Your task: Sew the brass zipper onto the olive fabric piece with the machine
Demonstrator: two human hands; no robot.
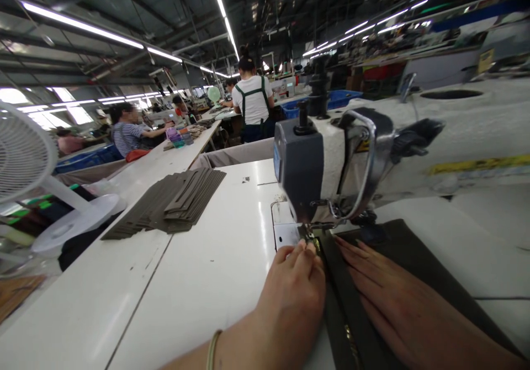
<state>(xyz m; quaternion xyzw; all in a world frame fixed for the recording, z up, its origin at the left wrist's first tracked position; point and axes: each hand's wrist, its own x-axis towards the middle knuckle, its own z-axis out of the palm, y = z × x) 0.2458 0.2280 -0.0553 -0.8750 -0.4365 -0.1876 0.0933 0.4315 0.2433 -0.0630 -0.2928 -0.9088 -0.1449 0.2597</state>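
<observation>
A dark olive fabric piece [418, 259] with a zipper along its left edge lies on the white table under the sewing machine [331, 160]. My left hand [293, 292] is curled, its fingertips pinching the fabric's zipper edge just in front of the presser foot [309, 236]. My right hand [389, 298] lies flat on the fabric, fingers stretched out toward the needle, pressing the piece down.
A fanned stack of olive fabric strips [174, 201] lies on the table to the left. A white desk fan [28, 165] stands at far left. Other people sit and stand at long tables [182, 149] behind, with blue bins beyond.
</observation>
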